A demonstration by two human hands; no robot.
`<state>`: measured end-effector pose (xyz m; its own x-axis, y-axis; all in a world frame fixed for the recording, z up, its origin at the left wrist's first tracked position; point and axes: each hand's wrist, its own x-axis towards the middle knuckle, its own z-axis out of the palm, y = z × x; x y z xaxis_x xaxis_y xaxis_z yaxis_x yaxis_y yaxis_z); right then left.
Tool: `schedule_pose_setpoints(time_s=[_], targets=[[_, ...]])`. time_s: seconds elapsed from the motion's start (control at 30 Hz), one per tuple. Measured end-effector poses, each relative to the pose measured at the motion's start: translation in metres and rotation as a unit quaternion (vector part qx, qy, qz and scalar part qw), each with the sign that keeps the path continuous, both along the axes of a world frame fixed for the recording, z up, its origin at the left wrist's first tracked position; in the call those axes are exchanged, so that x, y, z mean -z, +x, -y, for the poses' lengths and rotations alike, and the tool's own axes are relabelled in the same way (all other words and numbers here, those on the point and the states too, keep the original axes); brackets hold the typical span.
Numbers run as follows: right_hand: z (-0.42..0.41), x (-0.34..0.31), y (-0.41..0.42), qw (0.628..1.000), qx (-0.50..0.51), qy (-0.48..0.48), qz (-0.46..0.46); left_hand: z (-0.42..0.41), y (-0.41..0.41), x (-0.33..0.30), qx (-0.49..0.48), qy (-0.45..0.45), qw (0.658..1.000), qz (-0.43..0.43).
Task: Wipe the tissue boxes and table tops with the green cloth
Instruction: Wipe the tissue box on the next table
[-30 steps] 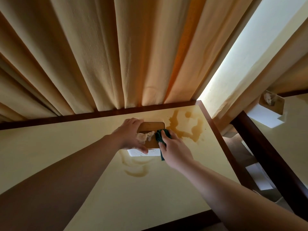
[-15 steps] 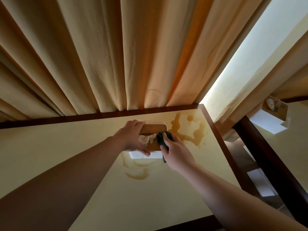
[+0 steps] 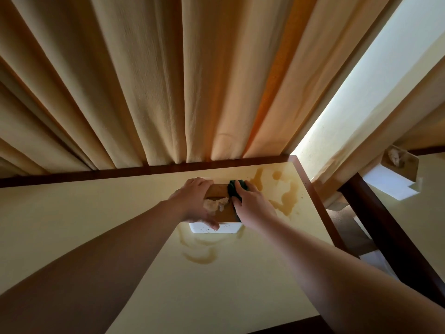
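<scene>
Cream table (image 3: 240,285) against beige curtains (image 3: 168,80), tissue box (image 3: 222,213) near far right corner, long axis running left-right. Left hand (image 3: 192,203) curled over box's left end, steadying; right hand (image 3: 252,208) gripping green cloth (image 3: 237,188) on box's right far edge. Brown spill (image 3: 286,196) just right of cloth, nearer right hand; second tissue box (image 3: 397,174) on next table, far right.

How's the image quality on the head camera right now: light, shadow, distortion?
Head view: strong wide-angle bend, so the curtain folds fan outward; bright daylight comes through the gap on the right, leaving the left forearm in deep shadow; the left hand, right hand, green cloth and tissue box are evenly lit and fairly sharp; brown stains on the table top read clearly.
</scene>
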<state>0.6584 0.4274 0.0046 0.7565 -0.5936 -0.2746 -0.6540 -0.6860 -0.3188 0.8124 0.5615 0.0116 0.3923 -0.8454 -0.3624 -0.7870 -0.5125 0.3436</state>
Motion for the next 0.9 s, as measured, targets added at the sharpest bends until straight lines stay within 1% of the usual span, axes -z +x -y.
schedule_pose_setpoints(time_s=[0.13, 0.27, 0.43, 0.57, 0.8, 0.9], targets=[[-0.004, 0.000, -0.006, 1.000, 0.003, 0.003, -0.002, 0.000, -0.002, -0.002, -0.004, 0.006, 1.000, 0.010], [-0.021, 0.001, -0.040, 1.000, -0.021, -0.011, 0.007, 0.000, -0.003, -0.001, -0.009, 0.007, 1.000, 0.010], [-0.034, 0.008, -0.067, 0.999, -0.031, 0.005, 0.017, 0.000, -0.003, -0.001, -0.002, 0.014, 1.000, 0.016], [-0.028, 0.005, -0.054, 1.000, -0.023, -0.003, 0.009, 0.002, -0.002, -0.001, 0.003, 0.026, 0.999, 0.021], [0.002, -0.001, 0.001, 1.000, 0.013, 0.011, 0.006, 0.003, -0.004, -0.003, 0.001, 0.035, 0.999, 0.022], [0.002, 0.002, 0.002, 1.000, 0.015, 0.015, 0.009, 0.002, -0.004, -0.001, -0.001, 0.031, 0.999, 0.025]])
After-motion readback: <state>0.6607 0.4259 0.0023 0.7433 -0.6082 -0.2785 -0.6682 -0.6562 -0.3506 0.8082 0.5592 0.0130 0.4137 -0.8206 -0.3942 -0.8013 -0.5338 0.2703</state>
